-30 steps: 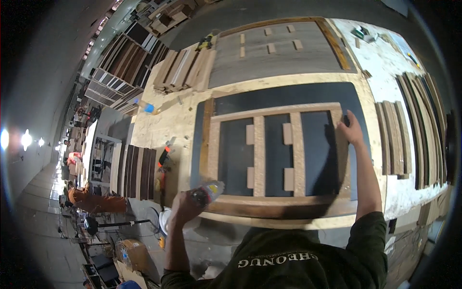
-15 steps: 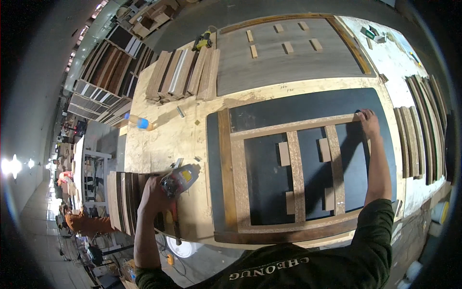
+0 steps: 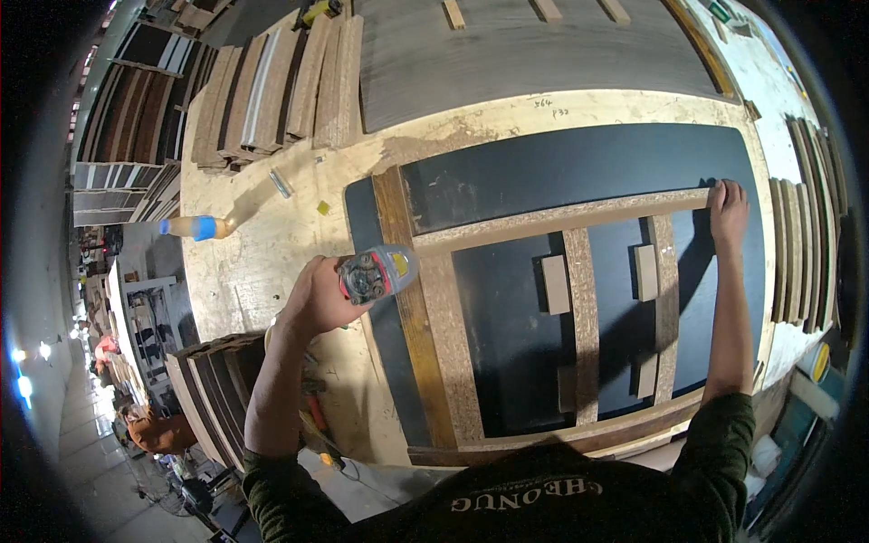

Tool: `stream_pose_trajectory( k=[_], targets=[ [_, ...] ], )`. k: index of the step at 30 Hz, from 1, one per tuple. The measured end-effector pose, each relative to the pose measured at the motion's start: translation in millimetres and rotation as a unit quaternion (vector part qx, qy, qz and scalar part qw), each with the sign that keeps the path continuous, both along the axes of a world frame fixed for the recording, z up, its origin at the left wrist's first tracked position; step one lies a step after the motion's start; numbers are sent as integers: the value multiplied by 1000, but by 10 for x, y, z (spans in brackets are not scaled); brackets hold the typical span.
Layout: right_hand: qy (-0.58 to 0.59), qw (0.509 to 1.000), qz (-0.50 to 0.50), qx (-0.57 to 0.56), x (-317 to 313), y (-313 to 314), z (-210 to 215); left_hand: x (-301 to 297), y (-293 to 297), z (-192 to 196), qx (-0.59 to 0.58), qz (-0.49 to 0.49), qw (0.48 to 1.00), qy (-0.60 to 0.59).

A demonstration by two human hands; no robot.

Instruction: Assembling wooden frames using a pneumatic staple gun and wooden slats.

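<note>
My left hand (image 3: 317, 294) is wrapped around a nail gun (image 3: 378, 273), seen from its grey, red and yellow top, held above the left edge of a dark panel (image 3: 579, 167). On that panel lies a frame of chipboard strips with two inner uprights and small blocks beside them. My right hand (image 3: 730, 215) grips the far right end of the frame's upper strip (image 3: 561, 220). A brown wooden strip (image 3: 412, 317) runs down the frame's left side, just right of the nail gun. My fingertips on the gun are partly hidden.
Stacked wood strips stand at the back left (image 3: 272, 90) and near left (image 3: 213, 385). More strips (image 3: 797, 253) lie at the right. A bottle with a blue label (image 3: 195, 227) lies on the worktable (image 3: 272, 281). Behind is a grey panel (image 3: 534, 68) with blocks.
My left hand has brought the nail gun up and right, from the bare tabletop to the dark panel's left edge. My right hand stays at the strip's end. The view has shifted closer.
</note>
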State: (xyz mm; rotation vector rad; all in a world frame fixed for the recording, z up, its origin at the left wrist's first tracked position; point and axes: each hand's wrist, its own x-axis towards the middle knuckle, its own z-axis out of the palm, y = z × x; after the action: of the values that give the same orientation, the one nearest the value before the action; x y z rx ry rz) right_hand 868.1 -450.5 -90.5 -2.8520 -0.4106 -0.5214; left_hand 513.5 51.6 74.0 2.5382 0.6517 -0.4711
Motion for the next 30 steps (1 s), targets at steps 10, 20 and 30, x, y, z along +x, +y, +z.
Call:
stream_pose_trajectory(
  k=[10,20,30],
  targets=[
    [2,1000,-4,-7,-23,1,12,23,45,-155,14,-57,998,2],
    [27,999,-27,10,-95,105,103,58,16,-226,-45,-65,994,-70],
    [7,1000,-27,15,-71,113,43,178,-30,-202,-32,-132,989,-66]
  ],
)
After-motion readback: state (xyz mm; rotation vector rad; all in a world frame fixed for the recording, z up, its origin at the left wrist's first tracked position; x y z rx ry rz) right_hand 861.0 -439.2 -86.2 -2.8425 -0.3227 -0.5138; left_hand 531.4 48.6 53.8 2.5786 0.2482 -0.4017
